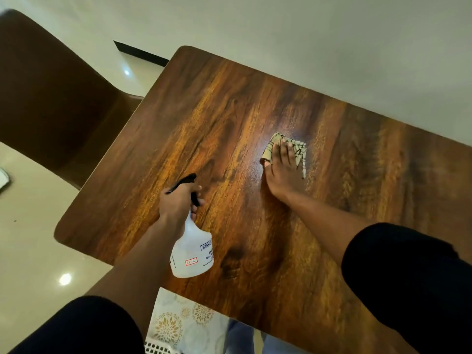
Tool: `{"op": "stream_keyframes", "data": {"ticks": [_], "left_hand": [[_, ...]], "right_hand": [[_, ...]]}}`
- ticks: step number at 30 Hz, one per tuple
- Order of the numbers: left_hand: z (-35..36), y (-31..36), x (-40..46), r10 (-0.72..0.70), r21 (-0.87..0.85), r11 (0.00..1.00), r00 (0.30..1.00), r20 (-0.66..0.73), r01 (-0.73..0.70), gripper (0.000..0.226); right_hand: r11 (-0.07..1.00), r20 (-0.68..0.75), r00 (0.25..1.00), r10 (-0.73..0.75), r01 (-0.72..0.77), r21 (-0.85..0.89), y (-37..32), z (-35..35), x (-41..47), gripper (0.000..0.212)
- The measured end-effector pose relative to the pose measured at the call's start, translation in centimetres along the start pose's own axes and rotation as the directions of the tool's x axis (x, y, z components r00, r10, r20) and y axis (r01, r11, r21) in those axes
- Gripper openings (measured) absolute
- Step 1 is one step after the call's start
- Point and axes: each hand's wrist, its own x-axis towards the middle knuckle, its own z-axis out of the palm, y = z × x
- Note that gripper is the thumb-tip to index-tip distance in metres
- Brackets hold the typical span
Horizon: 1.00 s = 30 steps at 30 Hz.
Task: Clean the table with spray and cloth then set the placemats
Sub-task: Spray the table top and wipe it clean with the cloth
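Observation:
A dark wooden table [209, 118] fills the middle of the view. My right hand [282, 169] lies flat on a beige patterned cloth [296, 146], pressing it onto the tabletop near the centre. My left hand [178, 200] grips the neck of a white translucent spray bottle [192, 251] with a black trigger head, held above the near left part of the table. A pale placemat with gold floral print [178, 325] lies below the table's near edge, partly hidden by my left arm.
A brown chair [51, 98] stands at the table's left side. A white wall runs along the far edge of the table. Glossy cream floor tiles [33, 238] lie to the left. A white perforated basket rim [158, 350] shows under the placemat.

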Motion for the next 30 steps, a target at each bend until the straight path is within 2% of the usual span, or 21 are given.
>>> {"op": "stream_keyframes", "data": {"ticks": [3,7,9,13,15,17,18,21,26,30], "left_hand": [[-0.4,-0.2,-0.1,-0.003,-0.008,1.000,1.000,-0.010,0.003,0.012],[-1.9,0.5,0.6,-0.012,-0.025,1.000,0.999,-0.041,0.011,0.013],[-3.3,1.2,1.2,-0.007,-0.042,0.999,0.997,-0.072,0.004,0.014],[-5.6,2.5,2.7,0.022,-0.025,0.999,0.991,-0.134,-0.026,0.015],[-6.0,3.2,3.8,0.012,-0.014,1.000,0.989,-0.144,-0.015,0.017],[-6.2,4.2,4.8,0.002,-0.001,1.000,0.991,-0.135,-0.003,0.017],[-6.2,4.6,5.2,-0.003,0.003,1.000,0.992,-0.128,0.003,0.015],[-6.1,6.2,6.5,-0.016,-0.006,1.000,0.995,-0.102,0.015,0.015],[-4.6,8.6,8.6,-0.004,0.015,1.000,0.999,-0.034,0.005,0.019],[-5.3,10.4,10.3,-0.003,-0.040,0.999,1.000,-0.030,0.002,0.015]], "right_hand": [[0.999,-0.010,0.999,-0.040,0.040,0.000,-3.4,1.8,-0.6,0.068],[0.952,0.043,0.953,-0.300,0.302,-0.041,-9.5,4.4,-1.4,0.069],[0.887,0.090,0.888,-0.451,0.457,-0.069,-12.7,5.7,-1.7,0.067],[0.680,0.144,0.701,-0.699,0.713,-0.172,-16.0,7.5,-0.7,0.064],[0.557,0.176,0.600,-0.781,0.795,-0.239,-16.4,7.5,1.0,0.063],[0.509,0.212,0.560,-0.801,0.823,-0.252,-17.1,6.7,3.2,0.063],[0.532,0.217,0.579,-0.786,0.812,-0.239,-17.5,6.1,4.4,0.063],[0.693,0.204,0.711,-0.673,0.702,-0.161,-18.4,4.0,8.8,0.064],[0.869,0.099,0.884,-0.457,0.468,-0.161,-16.3,0.1,14.9,0.065],[0.962,0.017,0.969,-0.246,0.247,-0.119,-14.8,-2.0,18.4,0.066]]}}
